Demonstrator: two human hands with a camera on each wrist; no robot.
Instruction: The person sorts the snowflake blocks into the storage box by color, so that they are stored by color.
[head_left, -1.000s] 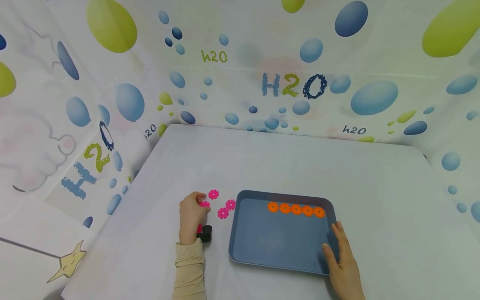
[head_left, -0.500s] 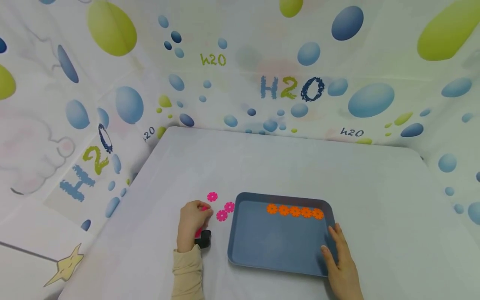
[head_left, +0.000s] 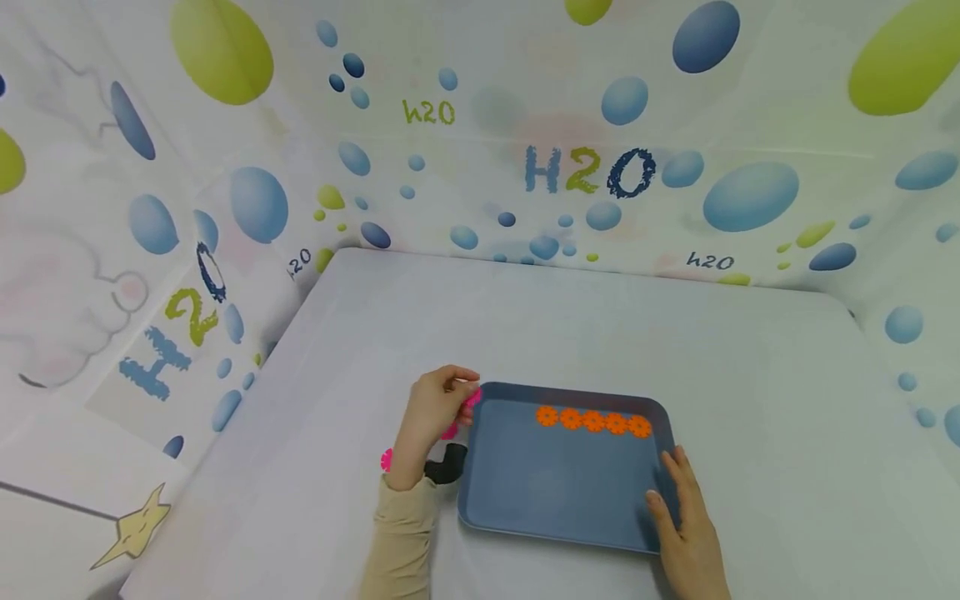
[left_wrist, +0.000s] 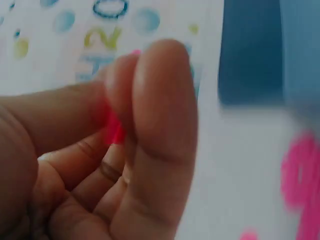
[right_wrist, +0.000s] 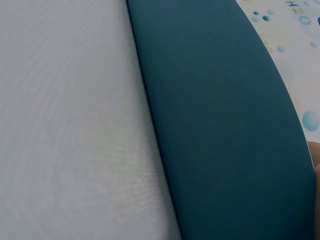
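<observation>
My left hand (head_left: 437,408) pinches a pink notched plastic disc (head_left: 472,397) between thumb and fingertips, by the upper left corner of a grey-blue tray (head_left: 555,537). The left wrist view shows only a sliver of that pink disc (left_wrist: 115,127), mostly covered by the fingers. Against the tray's right rim rests my right hand (head_left: 690,533), its fingers fairly straight and thumb over the edge. Inside the tray, several orange notched discs (head_left: 593,421) lie in a row along the far side.
Other pink discs lie on the white table (head_left: 570,321) left of the tray, one (head_left: 387,460) beside the left wrist and another (head_left: 449,432) partly under the hand. A black wrist camera (head_left: 447,465) is strapped to the left wrist. Patterned cloth walls rise behind the table.
My left hand has lifted a pink disc from the loose group and moved right and away from me, to the tray's corner. The right hand stays at the rim.
</observation>
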